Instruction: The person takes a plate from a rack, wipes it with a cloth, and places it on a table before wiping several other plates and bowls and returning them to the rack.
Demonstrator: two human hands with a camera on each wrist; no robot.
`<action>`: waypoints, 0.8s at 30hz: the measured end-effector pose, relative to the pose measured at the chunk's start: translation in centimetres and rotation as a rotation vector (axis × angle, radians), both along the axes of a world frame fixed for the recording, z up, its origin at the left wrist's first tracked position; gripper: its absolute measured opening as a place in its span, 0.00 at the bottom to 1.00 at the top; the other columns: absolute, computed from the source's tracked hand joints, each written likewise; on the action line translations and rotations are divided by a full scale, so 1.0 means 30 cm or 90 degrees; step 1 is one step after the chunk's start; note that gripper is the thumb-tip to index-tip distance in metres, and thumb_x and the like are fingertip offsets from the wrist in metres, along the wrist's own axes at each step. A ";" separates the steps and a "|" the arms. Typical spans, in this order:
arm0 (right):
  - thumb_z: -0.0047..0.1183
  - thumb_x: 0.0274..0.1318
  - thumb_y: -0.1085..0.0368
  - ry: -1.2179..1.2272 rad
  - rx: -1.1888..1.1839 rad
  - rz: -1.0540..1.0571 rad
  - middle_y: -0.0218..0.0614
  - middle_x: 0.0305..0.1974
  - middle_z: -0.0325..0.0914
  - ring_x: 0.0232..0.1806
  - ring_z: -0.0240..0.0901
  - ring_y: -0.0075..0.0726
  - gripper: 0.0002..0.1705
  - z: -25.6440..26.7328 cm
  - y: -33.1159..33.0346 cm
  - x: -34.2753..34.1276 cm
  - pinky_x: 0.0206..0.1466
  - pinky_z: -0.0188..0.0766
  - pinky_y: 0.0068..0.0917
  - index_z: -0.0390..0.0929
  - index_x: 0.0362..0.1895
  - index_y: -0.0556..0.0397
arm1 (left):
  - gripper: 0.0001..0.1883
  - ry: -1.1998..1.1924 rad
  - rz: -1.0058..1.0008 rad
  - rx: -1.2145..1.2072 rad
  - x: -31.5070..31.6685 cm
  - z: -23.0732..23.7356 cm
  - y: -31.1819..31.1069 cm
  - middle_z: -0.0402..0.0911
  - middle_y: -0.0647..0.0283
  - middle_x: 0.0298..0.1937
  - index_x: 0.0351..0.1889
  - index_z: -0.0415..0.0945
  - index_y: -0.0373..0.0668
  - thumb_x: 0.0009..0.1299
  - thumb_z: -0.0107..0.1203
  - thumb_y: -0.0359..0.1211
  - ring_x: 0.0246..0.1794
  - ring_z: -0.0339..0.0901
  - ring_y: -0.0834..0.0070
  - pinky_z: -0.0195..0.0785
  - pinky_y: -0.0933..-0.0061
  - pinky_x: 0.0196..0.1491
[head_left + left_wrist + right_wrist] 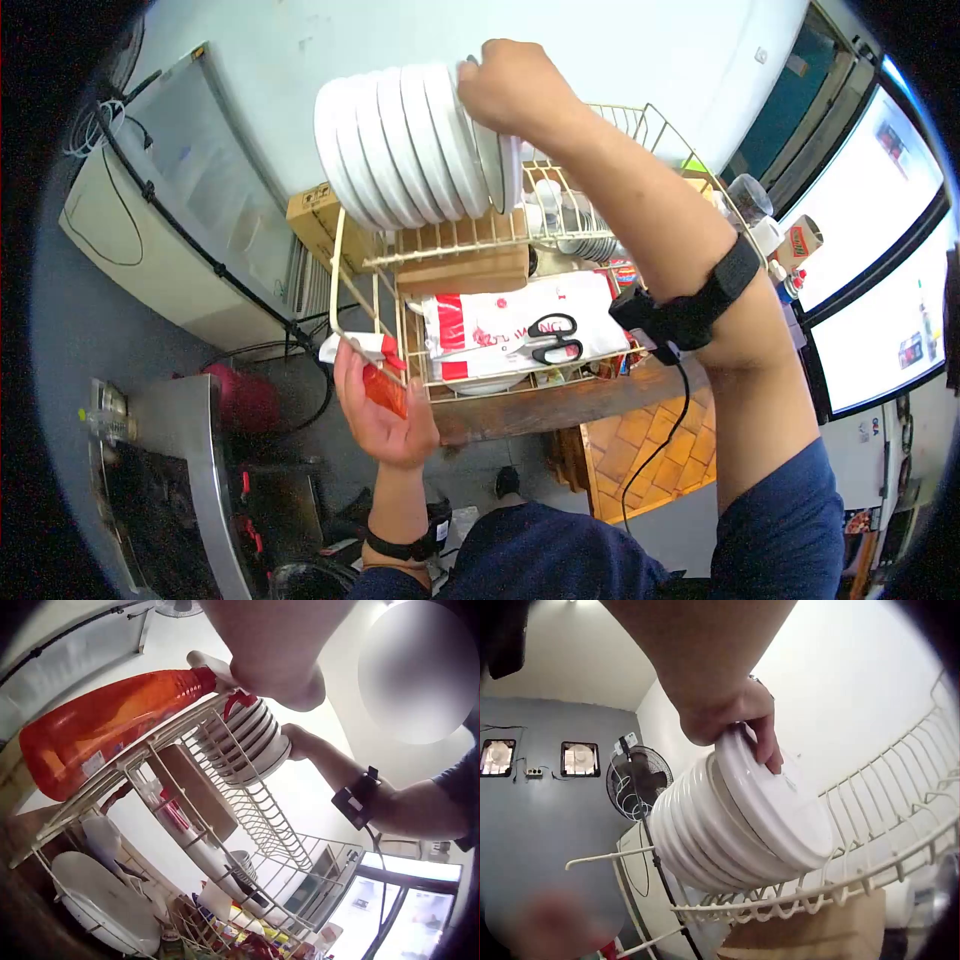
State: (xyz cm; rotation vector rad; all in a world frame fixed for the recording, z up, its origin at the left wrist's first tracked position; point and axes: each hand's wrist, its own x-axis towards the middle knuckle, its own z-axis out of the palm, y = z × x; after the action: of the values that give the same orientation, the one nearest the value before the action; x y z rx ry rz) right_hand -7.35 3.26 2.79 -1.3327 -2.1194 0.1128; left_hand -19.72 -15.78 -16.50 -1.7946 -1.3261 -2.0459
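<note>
A row of white plates (400, 140) stands on edge in the top tier of a cream wire dish rack (455, 247). My right hand (520, 90) pinches the upper rim of the plate (780, 806) at the row's right end, thumb and fingers on either side. That plate leans slightly away from its neighbours. Low at the rack's front left corner, my left hand (395, 430) holds a spray bottle (112, 724) of orange-red liquid by its white and red trigger head. The bottle lies close along the rack's side.
On the lower tier lie a white and red plastic bag (500, 325) and black-handled scissors (553, 338). A cardboard box (460, 270) sits behind them. Small bowls (585, 235) stand right of the plates. A cable (660, 450) hangs from my right wrist camera.
</note>
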 end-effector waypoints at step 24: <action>0.31 0.54 0.56 0.254 0.061 0.068 0.61 0.27 0.70 0.33 0.67 0.62 0.26 -0.209 -0.086 -0.016 0.40 0.62 0.46 0.60 0.46 0.70 | 0.30 -0.090 -0.085 -0.011 0.038 -0.007 -0.021 0.48 0.40 0.58 0.54 0.47 0.24 0.56 0.46 0.26 0.59 0.50 0.56 0.44 0.63 0.59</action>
State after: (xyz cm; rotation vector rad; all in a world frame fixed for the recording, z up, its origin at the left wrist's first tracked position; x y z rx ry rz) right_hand -7.82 0.70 -3.47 -1.0415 -1.8295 0.2922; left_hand -18.57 -16.42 -16.72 -1.8233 -1.2930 -2.2755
